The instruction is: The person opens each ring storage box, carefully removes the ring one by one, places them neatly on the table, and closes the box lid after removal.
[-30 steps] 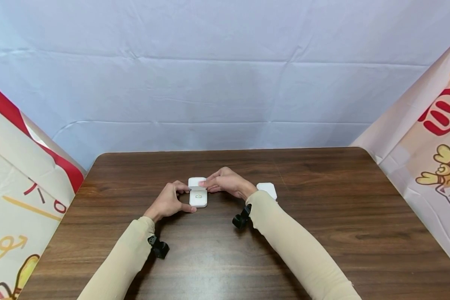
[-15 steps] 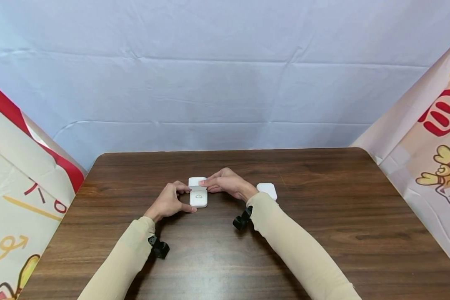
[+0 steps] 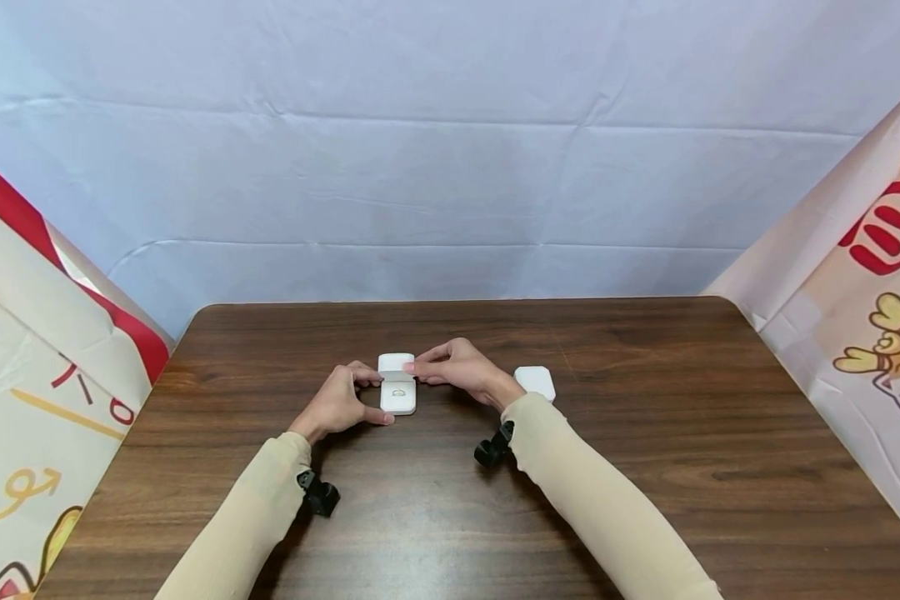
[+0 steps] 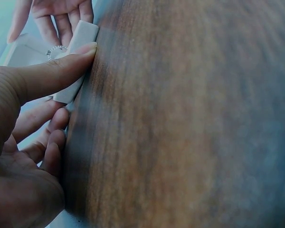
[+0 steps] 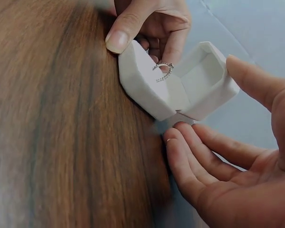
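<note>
A small white ring box (image 3: 397, 405) stands on the table with its lid (image 3: 396, 362) raised. In its slot sits a silver ring (image 5: 165, 70) with small stones along the band. My left hand (image 3: 335, 400) grips the base, thumb on the front edge and fingers round its side and back. At the lid's right side is my right hand (image 3: 465, 371). Its thumb (image 5: 256, 80) touches the lid's rim, while its fairly straight fingers (image 5: 199, 156) lie below and behind near the hinge, spread away from the thumb.
A white square piece (image 3: 535, 380) with cut corners lies right of the box, partly behind the right sleeve. The brown wooden table (image 3: 645, 417) runs back to a pale cloth (image 3: 435, 167). Printed curtains (image 3: 862, 333) hang at both sides.
My right hand has shifted slightly right, and its thumb has slid from inside the lid to its edge, with its fingers spreading. The left hand and the ring box stay nearly still.
</note>
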The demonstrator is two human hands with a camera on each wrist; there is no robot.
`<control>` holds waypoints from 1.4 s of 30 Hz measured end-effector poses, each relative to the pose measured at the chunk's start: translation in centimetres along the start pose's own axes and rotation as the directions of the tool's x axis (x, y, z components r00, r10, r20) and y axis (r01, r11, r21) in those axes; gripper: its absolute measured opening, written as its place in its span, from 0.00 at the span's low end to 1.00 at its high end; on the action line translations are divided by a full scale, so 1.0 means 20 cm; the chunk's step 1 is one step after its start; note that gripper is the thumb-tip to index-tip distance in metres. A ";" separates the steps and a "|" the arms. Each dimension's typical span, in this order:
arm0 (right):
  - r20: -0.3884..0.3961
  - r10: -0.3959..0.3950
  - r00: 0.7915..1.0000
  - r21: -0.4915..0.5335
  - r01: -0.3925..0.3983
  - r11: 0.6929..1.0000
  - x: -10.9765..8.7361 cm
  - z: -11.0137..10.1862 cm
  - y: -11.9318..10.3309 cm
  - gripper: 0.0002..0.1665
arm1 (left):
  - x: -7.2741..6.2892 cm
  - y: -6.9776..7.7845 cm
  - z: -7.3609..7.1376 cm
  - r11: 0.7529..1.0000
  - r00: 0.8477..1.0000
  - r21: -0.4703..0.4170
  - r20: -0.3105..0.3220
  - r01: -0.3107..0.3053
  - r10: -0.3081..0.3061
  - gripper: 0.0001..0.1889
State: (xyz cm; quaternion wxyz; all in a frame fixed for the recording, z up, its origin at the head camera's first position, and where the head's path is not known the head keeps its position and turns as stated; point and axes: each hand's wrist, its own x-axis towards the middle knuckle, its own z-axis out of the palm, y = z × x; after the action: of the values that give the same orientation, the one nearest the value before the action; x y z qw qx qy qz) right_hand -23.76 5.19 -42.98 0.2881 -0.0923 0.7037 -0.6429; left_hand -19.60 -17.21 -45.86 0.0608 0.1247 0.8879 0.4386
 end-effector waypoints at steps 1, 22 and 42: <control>-0.001 -0.011 1.000 -0.009 0.011 1.000 0.00 0.00 0.00 0.30 | 0.00 0.00 0.00 1.000 1.000 0.000 -0.001 -0.001 0.001 0.29; -0.065 -0.164 0.984 -0.253 0.143 0.957 -0.12 -0.03 -0.01 0.37 | 0.00 -0.01 0.00 1.000 1.000 -0.001 0.002 0.005 -0.005 0.30; -0.078 -0.437 0.896 -0.467 0.354 0.810 -0.30 0.06 -0.06 0.14 | 0.00 0.00 0.00 0.999 0.999 -0.013 -0.005 -0.045 0.045 0.30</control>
State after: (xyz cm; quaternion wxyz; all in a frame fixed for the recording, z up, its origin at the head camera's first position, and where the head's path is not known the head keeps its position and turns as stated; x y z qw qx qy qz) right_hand -18.47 7.08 -40.17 0.0538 -0.2411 0.8189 -0.5181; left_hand -19.53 -17.24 -45.97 0.0499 0.1433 0.8821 0.4460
